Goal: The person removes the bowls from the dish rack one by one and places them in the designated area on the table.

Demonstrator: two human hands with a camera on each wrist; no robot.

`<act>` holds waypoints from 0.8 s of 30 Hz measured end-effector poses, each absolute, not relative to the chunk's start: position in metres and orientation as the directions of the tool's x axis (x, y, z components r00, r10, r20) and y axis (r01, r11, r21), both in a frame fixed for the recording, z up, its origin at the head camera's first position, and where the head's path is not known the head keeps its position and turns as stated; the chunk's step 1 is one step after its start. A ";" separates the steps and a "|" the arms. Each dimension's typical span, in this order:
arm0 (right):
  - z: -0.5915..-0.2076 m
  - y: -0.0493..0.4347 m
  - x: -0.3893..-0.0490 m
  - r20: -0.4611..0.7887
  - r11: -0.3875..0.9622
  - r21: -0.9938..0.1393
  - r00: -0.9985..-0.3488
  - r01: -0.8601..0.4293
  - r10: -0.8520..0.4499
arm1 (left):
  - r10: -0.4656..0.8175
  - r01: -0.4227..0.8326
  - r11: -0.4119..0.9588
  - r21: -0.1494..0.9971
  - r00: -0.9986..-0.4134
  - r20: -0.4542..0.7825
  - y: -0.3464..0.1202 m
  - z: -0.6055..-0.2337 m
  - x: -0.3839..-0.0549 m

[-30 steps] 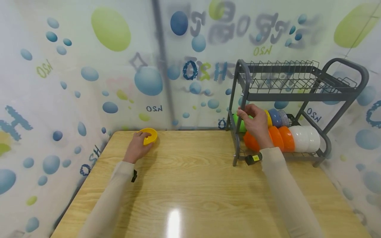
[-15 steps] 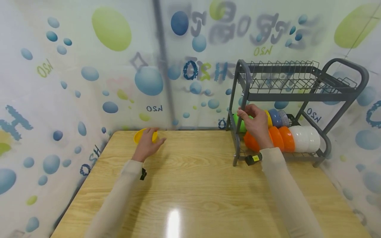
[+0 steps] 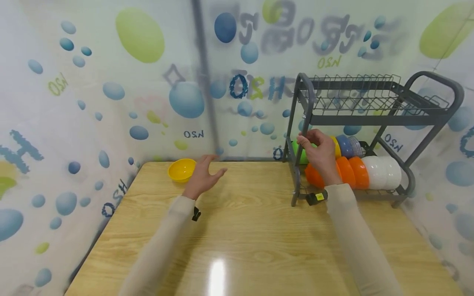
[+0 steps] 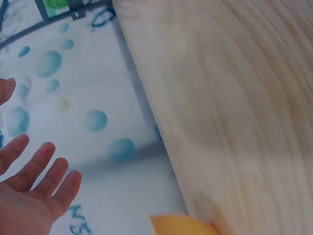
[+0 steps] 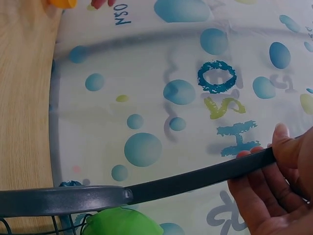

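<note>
A yellow bowl (image 3: 180,170) sits upright near the back left corner of the table; its edge also shows as a yellow bowl (image 4: 181,225) low in the left wrist view. My left hand (image 3: 203,177) is just right of it, fingers spread and holding nothing. In the left wrist view the left hand (image 4: 36,196) shows its fingers apart. My right hand (image 3: 320,154) grips the front left post of the grey dish rack (image 3: 370,120). The right wrist view shows the right hand (image 5: 274,191) with thumb and fingers around that post (image 5: 205,177).
On the rack's lower shelf, orange bowls (image 3: 346,172) and white bowls (image 3: 381,172) stand on edge in front. Behind them are a green bowl (image 3: 300,153) and a blue bowl (image 3: 344,146). A patterned curtain (image 3: 148,82) borders the wooden table (image 3: 240,222) at the back and sides.
My left hand has let go of the yellow bowl and moved right, uncovering it; the bowl stays in the corner. My right hand keeps its grip on the rack post.
</note>
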State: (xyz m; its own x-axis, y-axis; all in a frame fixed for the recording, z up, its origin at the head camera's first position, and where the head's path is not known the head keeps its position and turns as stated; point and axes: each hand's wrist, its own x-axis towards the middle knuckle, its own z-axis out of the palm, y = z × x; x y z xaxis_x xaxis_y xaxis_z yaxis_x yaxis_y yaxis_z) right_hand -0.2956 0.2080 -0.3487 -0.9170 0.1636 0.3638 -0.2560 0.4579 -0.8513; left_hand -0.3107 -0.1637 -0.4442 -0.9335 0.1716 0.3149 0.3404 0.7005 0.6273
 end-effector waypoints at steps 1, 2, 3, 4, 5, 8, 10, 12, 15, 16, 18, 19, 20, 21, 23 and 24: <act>-0.349 0.208 -0.296 0.363 0.457 -0.853 -0.917 -0.254 0.167 | 0.178 0.350 0.699 0.624 -0.930 0.322 -0.159 -0.443 -0.311; -0.349 0.209 -0.296 0.363 0.455 -0.853 -0.916 -0.254 0.169 | 0.184 0.360 0.693 0.624 -0.926 0.329 -0.154 -0.442 -0.311; -0.349 0.209 -0.295 0.360 0.455 -0.855 -0.917 -0.251 0.172 | 0.191 0.372 0.684 0.627 -0.922 0.338 -0.149 -0.440 -0.311; -0.348 0.209 -0.295 0.359 0.458 -0.854 -0.917 -0.248 0.172 | 0.198 0.384 0.673 0.632 -0.917 0.346 -0.144 -0.439 -0.311; -0.348 0.209 -0.295 0.357 0.456 -0.855 -0.918 -0.247 0.172 | 0.207 0.398 0.663 0.634 -0.912 0.355 -0.139 -0.438 -0.311; -0.349 0.209 -0.295 0.349 0.451 -0.859 -0.922 -0.242 0.170 | 0.234 0.440 0.617 0.652 -0.894 0.382 -0.123 -0.434 -0.310; -0.349 0.209 -0.295 0.348 0.447 -0.861 -0.922 -0.243 0.170 | 0.254 0.468 0.588 0.660 -0.881 0.399 -0.112 -0.431 -0.310; -0.349 0.209 -0.296 0.344 0.442 -0.864 -0.923 -0.241 0.170 | 0.267 0.482 0.574 0.662 -0.874 0.406 -0.100 -0.427 -0.310; -0.348 0.208 -0.295 0.337 0.439 -0.867 -0.926 -0.235 0.168 | 0.289 0.507 0.553 0.661 -0.861 0.419 -0.084 -0.422 -0.311; -0.348 0.208 -0.295 0.333 0.441 -0.867 -0.928 -0.231 0.168 | 0.295 0.516 0.540 0.665 -0.856 0.424 -0.078 -0.421 -0.311; -0.348 0.208 -0.296 0.332 0.442 -0.867 -0.928 -0.230 0.169 | 0.310 0.529 0.513 0.676 -0.849 0.429 -0.067 -0.417 -0.310; -0.348 0.209 -0.296 0.334 0.443 -0.866 -0.928 -0.232 0.167 | 0.318 0.539 0.499 0.679 -0.842 0.435 -0.061 -0.415 -0.310; -0.348 0.209 -0.296 0.336 0.444 -0.865 -0.927 -0.235 0.165 | 0.324 0.544 0.486 0.685 -0.839 0.437 -0.056 -0.413 -0.310; -0.348 0.209 -0.296 0.337 0.446 -0.863 -0.928 -0.236 0.160 | 0.332 0.550 0.472 0.689 -0.835 0.439 -0.050 -0.410 -0.309; -0.347 0.211 -0.295 0.346 0.458 -0.854 -0.926 -0.245 0.149 | 0.347 0.556 0.454 0.696 -0.830 0.437 -0.040 -0.405 -0.308; -0.347 0.212 -0.294 0.347 0.464 -0.851 -0.927 -0.246 0.143 | 0.354 0.562 0.443 0.698 -0.826 0.440 -0.034 -0.403 -0.308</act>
State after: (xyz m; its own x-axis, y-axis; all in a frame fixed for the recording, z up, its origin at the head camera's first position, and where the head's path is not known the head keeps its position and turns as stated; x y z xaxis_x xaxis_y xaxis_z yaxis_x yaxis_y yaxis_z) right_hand -0.2944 0.2116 -0.3472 -0.9269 0.1435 0.3469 -0.2465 0.4644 -0.8506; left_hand -0.3080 -0.0340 -0.4030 -0.8255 0.3538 0.4398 0.5620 0.4435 0.6982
